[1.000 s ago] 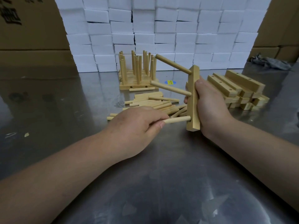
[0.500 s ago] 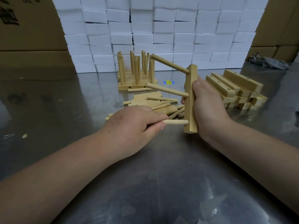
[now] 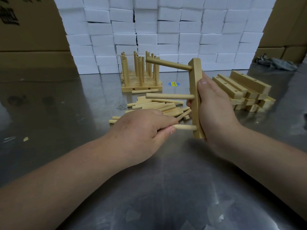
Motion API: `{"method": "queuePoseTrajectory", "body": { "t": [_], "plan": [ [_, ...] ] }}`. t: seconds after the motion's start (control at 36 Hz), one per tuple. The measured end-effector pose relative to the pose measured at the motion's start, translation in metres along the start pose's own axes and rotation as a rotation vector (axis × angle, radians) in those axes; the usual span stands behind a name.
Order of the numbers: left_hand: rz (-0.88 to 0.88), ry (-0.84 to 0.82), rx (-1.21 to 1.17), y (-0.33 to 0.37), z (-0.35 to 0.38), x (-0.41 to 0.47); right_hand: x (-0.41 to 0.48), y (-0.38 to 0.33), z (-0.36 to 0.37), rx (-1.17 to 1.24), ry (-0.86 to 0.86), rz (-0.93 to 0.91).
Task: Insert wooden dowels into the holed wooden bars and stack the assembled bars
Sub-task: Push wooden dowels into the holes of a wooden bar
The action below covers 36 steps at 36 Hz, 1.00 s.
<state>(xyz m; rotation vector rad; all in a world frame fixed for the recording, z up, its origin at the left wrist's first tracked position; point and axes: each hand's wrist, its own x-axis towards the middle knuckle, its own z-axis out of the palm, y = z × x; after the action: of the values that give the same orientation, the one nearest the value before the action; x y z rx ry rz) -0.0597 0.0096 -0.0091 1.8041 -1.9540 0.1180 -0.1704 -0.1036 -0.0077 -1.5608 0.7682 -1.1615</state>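
Loose dowels [image 3: 154, 106] litter the tabletop [image 3: 166, 188] beyond.
Right hand [image 3: 216, 113] grips the upright bar [image 3: 195, 75]; left hand [image 3: 141, 133] pinches its lowest dowel [image 3: 186, 127].

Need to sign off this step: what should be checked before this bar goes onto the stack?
1. Grip: right hand holds the bar upright: ok.
2. Seating of top dowel in the bar: ok.
3. Seating of middle dowel: ok.
4. Depth of bottom dowel: cannot tell; left hand grips it.
5. Destination: stack of assembled bars stands, dowels up: ok.
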Motion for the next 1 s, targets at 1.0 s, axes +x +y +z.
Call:
{"method": "queuePoseTrajectory", "body": {
  "t": [1.0],
  "plan": [
    [-0.584, 0.09, -0.883, -0.002, 0.005, 0.011, 0.008, 0.012, 0.012, 0.007, 0.079, -0.107]
  ]
}}
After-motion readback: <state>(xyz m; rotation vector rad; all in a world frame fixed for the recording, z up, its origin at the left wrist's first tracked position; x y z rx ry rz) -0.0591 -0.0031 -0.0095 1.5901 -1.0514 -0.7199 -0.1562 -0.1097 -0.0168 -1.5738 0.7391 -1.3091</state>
